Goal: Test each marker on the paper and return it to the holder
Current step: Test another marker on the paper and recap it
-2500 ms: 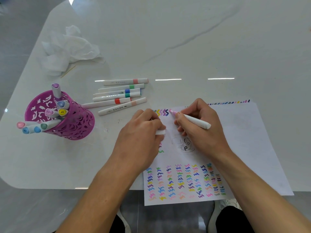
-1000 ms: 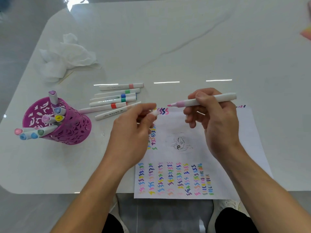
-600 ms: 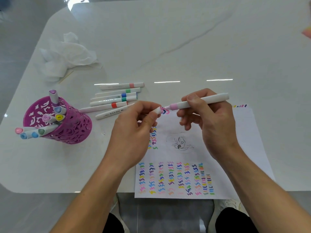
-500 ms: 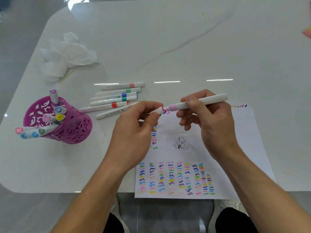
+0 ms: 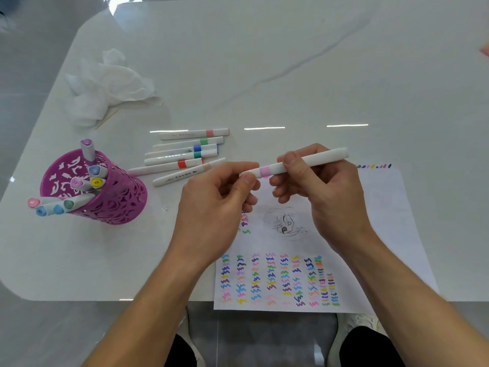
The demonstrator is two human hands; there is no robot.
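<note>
My right hand grips a white marker with a pink band, held level above the paper. My left hand pinches the cap at the marker's left end, and the cap sits on the tip. The paper lies at the table's near edge, covered with rows of coloured squiggles and a small sketch. A purple cut-out holder stands at the left with several markers in it. Several more white markers lie side by side on the table behind my left hand.
A crumpled white tissue lies at the back left of the white table. The table's near edge runs just below the holder and under the paper's lower part. My legs and shoes show beneath it.
The marker left the paper and rose in my right hand. My left hand brought the cap to the pink tip and pushed it on.
</note>
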